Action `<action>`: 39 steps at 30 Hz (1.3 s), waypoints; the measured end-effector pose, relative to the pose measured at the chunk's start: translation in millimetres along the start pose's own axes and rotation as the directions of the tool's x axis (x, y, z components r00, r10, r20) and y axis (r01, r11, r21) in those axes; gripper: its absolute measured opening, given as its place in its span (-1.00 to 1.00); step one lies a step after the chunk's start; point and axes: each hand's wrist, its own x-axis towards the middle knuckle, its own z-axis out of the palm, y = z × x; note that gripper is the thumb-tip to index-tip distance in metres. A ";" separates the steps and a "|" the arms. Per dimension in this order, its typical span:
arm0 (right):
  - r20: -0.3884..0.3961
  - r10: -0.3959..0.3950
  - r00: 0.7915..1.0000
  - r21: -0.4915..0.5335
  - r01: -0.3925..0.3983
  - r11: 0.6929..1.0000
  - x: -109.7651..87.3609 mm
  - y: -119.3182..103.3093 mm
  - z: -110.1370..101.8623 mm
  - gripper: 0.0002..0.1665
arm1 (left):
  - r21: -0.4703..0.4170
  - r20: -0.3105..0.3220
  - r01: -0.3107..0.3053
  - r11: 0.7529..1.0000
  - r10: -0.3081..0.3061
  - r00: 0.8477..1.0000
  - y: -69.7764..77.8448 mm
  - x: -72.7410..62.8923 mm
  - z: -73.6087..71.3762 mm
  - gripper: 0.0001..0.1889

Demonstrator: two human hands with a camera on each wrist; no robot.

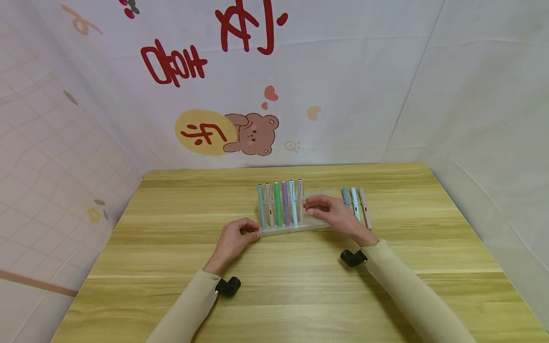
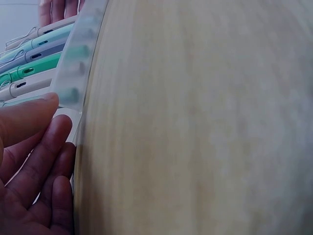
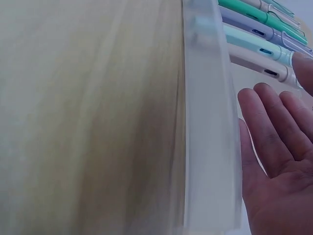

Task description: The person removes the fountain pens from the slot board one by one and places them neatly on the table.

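sleeves (image 1: 416,290) nearest, loose pens (image 1: 355,202) beside rack (image 1: 309,227)

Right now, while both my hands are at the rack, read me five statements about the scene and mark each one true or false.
1. Six pens are lined up in the clear rack. True.
2. Every pen in view is in the rack. False: three loose pens lie on the table to its right.
3. The green pen is directly beside the purple pen. True.
4. Your left hand is at the rack's left end. True.
5. Your right hand is gripping the green pen. False: it is beside the rightmost racked pen.
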 end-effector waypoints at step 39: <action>-0.039 0.052 0.998 -0.059 -0.054 0.997 14.4 -2.9 16.8 -0.66 | 0.007 0.000 -0.005 1.000 0.005 1.000 -0.9 -0.8 -0.5 -0.90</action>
